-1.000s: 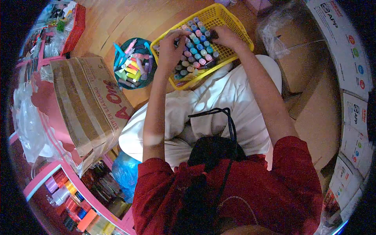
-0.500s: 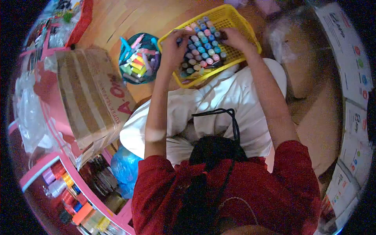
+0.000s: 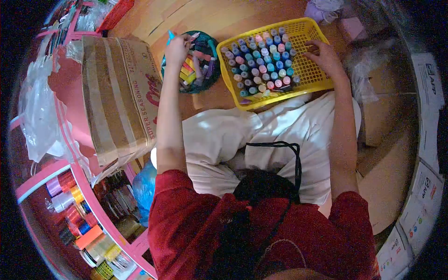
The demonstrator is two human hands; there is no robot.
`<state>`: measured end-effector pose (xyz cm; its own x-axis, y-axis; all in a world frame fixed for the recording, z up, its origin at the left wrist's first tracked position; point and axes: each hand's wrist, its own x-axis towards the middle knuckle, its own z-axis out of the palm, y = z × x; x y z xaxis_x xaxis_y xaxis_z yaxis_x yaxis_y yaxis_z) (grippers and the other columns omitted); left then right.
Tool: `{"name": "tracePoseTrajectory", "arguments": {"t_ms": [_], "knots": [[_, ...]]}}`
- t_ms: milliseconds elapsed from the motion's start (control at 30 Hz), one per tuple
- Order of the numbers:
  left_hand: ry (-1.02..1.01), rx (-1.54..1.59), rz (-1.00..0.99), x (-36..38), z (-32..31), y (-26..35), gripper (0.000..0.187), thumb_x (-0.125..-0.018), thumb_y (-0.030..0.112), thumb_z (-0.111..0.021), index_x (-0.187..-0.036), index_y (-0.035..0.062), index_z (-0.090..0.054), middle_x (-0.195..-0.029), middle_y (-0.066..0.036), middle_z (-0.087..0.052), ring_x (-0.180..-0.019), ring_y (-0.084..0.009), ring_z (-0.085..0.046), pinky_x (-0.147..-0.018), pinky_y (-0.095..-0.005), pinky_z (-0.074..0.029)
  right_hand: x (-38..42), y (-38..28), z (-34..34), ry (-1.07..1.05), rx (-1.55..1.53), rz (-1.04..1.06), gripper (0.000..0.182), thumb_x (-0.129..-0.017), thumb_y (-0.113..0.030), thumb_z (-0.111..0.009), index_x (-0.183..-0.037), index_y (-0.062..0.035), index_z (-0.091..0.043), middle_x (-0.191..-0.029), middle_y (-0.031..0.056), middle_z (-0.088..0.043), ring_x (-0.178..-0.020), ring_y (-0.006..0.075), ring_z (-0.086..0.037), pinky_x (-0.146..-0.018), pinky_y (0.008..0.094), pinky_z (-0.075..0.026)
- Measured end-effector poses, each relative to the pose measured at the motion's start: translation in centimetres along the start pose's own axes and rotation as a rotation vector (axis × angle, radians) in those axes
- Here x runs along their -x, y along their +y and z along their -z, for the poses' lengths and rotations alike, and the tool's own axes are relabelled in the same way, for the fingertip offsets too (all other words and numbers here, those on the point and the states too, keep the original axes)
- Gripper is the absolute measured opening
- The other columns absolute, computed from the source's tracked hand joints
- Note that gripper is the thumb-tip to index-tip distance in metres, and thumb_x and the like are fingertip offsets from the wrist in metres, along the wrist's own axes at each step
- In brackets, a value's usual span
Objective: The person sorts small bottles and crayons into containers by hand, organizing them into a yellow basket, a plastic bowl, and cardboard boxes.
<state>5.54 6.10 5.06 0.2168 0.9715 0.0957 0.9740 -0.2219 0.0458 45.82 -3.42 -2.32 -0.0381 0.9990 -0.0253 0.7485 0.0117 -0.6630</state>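
My left hand point(image 3: 178, 50) is over the left side of a round dark green basket point(image 3: 217, 70) of colourful markers point(image 3: 188, 72). Its fingers are pressed together; a teal marker tip point(image 3: 171, 34) and a pink one point(image 3: 194, 35) show beside them, and what they grip is unclear. In the yellow basket point(image 3: 247, 107) stand several rows of capped bottles or pens point(image 3: 262, 60), tops up, mostly blue, teal, pink and grey. My right hand point(image 3: 323, 57) hovers at that basket's right side, fingers apart, holding nothing.
A taped cardboard box point(image 3: 119, 93) stands left, beside pink shelving point(image 3: 109, 233) with ribbon spools point(image 3: 74, 217). A blue plastic bag point(image 3: 143, 189) lies below the box. On the right are cardboard point(image 3: 389, 116), clear plastic point(image 3: 364, 79) and white printed boxes point(image 3: 427, 184).
My left hand has left the yellow basket and moved to the green one. My right hand has shifted right, away from the bottles, and its fingers have opened. The whole view has shifted.
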Motion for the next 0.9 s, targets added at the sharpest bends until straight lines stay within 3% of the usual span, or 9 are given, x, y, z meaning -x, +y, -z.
{"name": "tracePoseTrajectory", "arguments": {"t_ms": [300,400,467,533,600,633,733,833,900], "knots": [[-0.186,-0.467,-0.134,-2.4,-6.8,-5.4,0.019,-0.077,0.008,-0.048,-0.089,0.0114,-0.062,-0.097,-0.009,-0.059,-0.092,-0.0251,-0.057,-0.071,-0.04,-0.049,-0.3,-0.4,0.1,-0.015,-0.068,-0.019,0.035,-0.077,-0.02,-0.064,-0.108,-0.0059,-0.056,-0.086,0.0111,-0.062,-0.078,0.0202,-0.061,-0.068,0.0315,-0.049],[-0.163,-0.382,-0.131,-2.0,-7.4,-6.3,0.019,-0.075,0.009,-0.051,-0.09,0.0083,-0.062,-0.092,-0.012,-0.06,-0.087,-0.0252,-0.059,-0.068,-0.0387,-0.05,-0.5,-0.7,0.3,-0.033,-0.084,-0.003,0.036,-0.078,-0.021,-0.063,-0.11,-0.0057,-0.055,-0.087,0.0116,-0.063,-0.078,0.0207,-0.061,-0.069,0.0319,-0.049],[-0.13,0.139,0.026,-1.9,-9.3,-9.4,0.019,-0.076,0.014,-0.056,-0.091,0.0048,-0.062,-0.08,-0.015,-0.061,-0.077,-0.0267,-0.061,-0.061,-0.0372,-0.049,-0.4,-0.7,0.4,-0.046,-0.049,-0.016,0.036,-0.079,-0.022,-0.062,-0.11,-0.0056,-0.055,-0.088,0.012,-0.063,-0.078,0.021,-0.061,-0.07,0.0324,-0.049],[-0.076,0.38,0.111,-1.2,-7.3,-8.5,0.022,-0.076,0.016,-0.059,-0.094,0.0027,-0.062,-0.074,-0.016,-0.062,-0.07,-0.0263,-0.062,-0.059,-0.0356,-0.048,-0.5,-1.0,0.6,-0.062,0.014,-0.055,0.035,-0.08,-0.024,-0.061,-0.11,-0.0056,-0.055,-0.09,0.0123,-0.063,-0.078,0.021,-0.061,-0.07,0.0329,-0.049],[-0.005,0.346,0.121,0.4,-4.1,-7.0,0.026,-0.074,0.014,-0.061,-0.097,0.0022,-0.061,-0.072,-0.016,-0.062,-0.066,-0.024,-0.062,-0.062,-0.0337,-0.047,-0.1,-1.8,1.0,-0.012,-0.02,-0.016,0.035,-0.08,-0.025,-0.06,-0.109,-0.0055,-0.056,-0.091,0.0121,-0.063,-0.078,0.0213,-0.061,-0.071,0.0332,-0.049],[0.061,0.322,0.076,0.7,-3.9,-7.8,0.03,-0.076,0.02,-0.063,-0.1,0.0027,-0.061,-0.067,-0.014,-0.061,-0.063,-0.0171,-0.06,-0.061,-0.0303,-0.046,0.1,-2.2,1.2,0.014,-0.037,0.004,0.035,-0.081,-0.025,-0.059,-0.109,-0.0055,-0.056,-0.092,0.0121,-0.063,-0.078,0.0215,-0.061,-0.071,0.0334,-0.049],[0.101,0.553,0.046,1.4,-1.9,-7.4,0.028,-0.076,0.017,-0.063,-0.1,0.0013,-0.061,-0.068,-0.009,-0.062,-0.063,-0.011,-0.057,-0.06,-0.0276,-0.046,0.2,-2.4,1.5,0.065,-0.02,0.07,0.035,-0.081,-0.026,-0.059,-0.11,-0.0049,-0.056,-0.092,0.0114,-0.063,-0.077,0.0195,-0.061,-0.07,0.0316,-0.049],[0.132,0.868,0.053,3.0,2.3,-3.5,0.027,-0.082,0.01,-0.058,-0.105,-0.002,-0.058,-0.086,-0.005,-0.062,-0.077,-0.0084,-0.056,-0.07,-0.0221,-0.044,0.5,-3.0,1.9,0.058,-0.216,0.016,0.037,-0.081,-0.027,-0.059,-0.11,-0.0045,-0.055,-0.093,0.0086,-0.063,-0.078,0.0156,-0.06,-0.071,0.0293,-0.048],[0.114,0.947,0.043,4.1,5.8,-0.5,0.028,-0.083,0.008,-0.056,-0.109,-0.0024,-0.056,-0.095,-0.006,-0.061,-0.084,-0.0091,-0.055,-0.076,-0.0215,-0.043,0.7,-4.0,2.3,0.081,-0.597,0.006,0.036,-0.081,-0.026,-0.06,-0.111,-0.0051,-0.056,-0.093,0.0062,-0.063,-0.078,0.0131,-0.059,-0.071,0.0277,-0.047]]}}
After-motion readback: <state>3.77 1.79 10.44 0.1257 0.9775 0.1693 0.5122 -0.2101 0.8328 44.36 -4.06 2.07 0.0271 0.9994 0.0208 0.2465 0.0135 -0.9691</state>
